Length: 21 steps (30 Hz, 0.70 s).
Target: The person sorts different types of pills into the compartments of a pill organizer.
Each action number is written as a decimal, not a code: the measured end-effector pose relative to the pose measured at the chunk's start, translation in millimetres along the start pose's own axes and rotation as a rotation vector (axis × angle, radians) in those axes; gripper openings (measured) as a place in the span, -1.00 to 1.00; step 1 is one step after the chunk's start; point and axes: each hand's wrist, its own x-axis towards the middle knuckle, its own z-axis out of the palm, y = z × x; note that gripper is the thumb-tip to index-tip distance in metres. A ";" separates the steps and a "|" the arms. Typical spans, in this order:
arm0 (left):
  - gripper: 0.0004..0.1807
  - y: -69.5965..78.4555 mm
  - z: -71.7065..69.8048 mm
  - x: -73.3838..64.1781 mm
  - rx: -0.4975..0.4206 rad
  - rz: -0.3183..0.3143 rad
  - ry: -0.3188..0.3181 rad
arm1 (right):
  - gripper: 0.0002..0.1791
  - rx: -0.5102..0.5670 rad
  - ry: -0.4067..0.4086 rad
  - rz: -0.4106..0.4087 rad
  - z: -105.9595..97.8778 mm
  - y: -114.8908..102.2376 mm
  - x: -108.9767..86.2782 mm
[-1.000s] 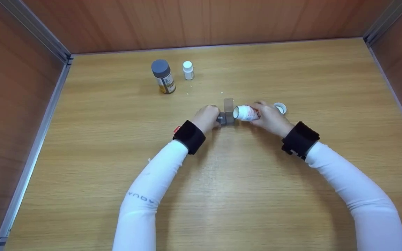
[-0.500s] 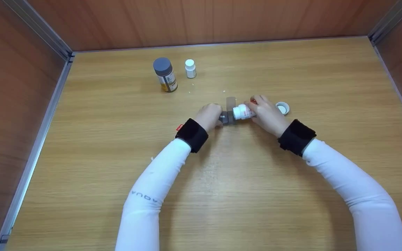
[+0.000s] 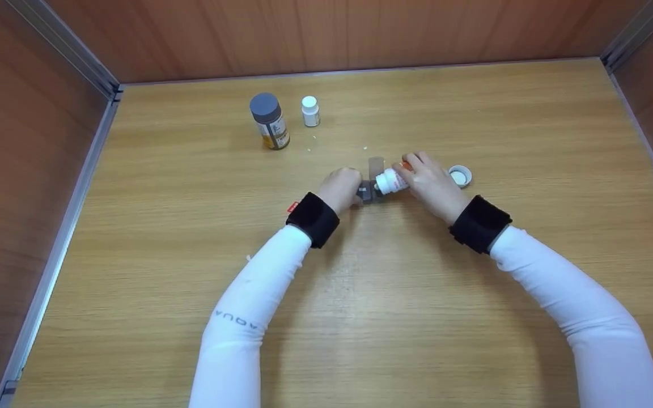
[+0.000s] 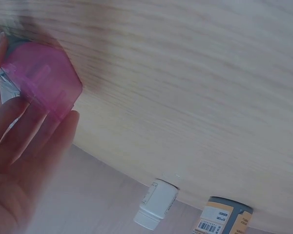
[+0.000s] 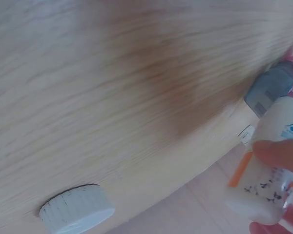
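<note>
In the head view my left hand grips a small pill organizer on the table, thumb and fingers on its sides. The left wrist view shows its pink translucent end; a grey compartment faces the right wrist view. One compartment's lid stands open toward the back. My right hand holds a white pill bottle with an orange band, tipped left and down, its uncapped mouth right at the open compartment. The bottle's inside is hidden. A ribbed white cap lies beside my right hand.
A brown bottle with a dark grey cap stands at the back left, and a smaller white bottle is beside it. Tiny white bits are scattered in front of them. Wood panels wall the table's back and sides.
The right hand has tilted the pill bottle further, its mouth turning downward and moving left over the open compartment. The left hand keeps holding the organizer; the head view has shifted slightly.
</note>
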 end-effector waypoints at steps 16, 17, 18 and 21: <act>-0.68 -0.9 0.4 3.5 0.028 -0.017 -0.028 | -0.53 -0.020 0.075 -0.025 4.5 1.2 -1.7; -0.68 -1.1 0.6 3.9 0.032 -0.021 -0.032 | -0.53 -0.019 0.077 -0.023 4.9 1.5 -2.0; -0.68 -1.2 0.5 4.0 0.031 -0.024 -0.034 | -0.52 -0.018 0.075 -0.022 5.4 1.6 -2.1; -0.69 -1.6 0.6 3.8 0.024 -0.027 -0.037 | -0.51 -0.019 0.071 -0.023 6.5 2.2 -2.1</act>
